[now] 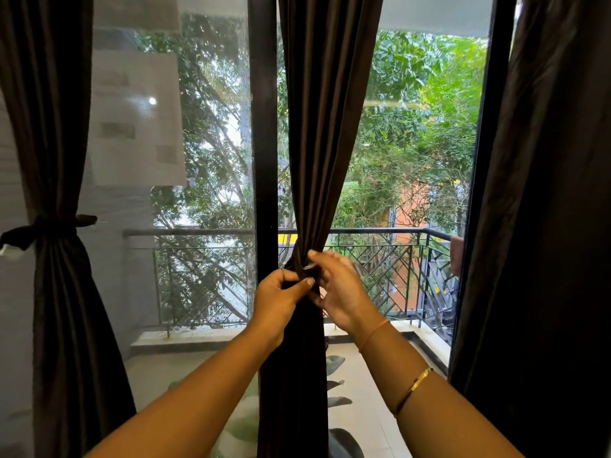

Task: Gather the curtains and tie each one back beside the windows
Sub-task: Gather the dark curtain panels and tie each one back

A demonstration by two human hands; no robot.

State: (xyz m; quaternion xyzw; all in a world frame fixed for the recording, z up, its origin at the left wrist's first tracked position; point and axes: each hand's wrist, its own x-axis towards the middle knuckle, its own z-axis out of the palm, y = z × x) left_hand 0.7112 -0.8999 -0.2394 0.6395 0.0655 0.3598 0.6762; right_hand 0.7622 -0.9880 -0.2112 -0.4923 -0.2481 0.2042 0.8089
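The left hand and right hand pinch the tie round the gathered middle curtain at the window's centre post, and if either grip slackens before the knot sets, the folds may spill loose.

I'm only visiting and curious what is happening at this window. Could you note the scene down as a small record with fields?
left curtain: gathered, held by left tieback
middle curtain: gathered at the waist, middle tieback being fastened
left hand: pinches middle tieback
right hand: pinches its pale end
right curtain: hangs loose, untied
outside: balcony railing, trees
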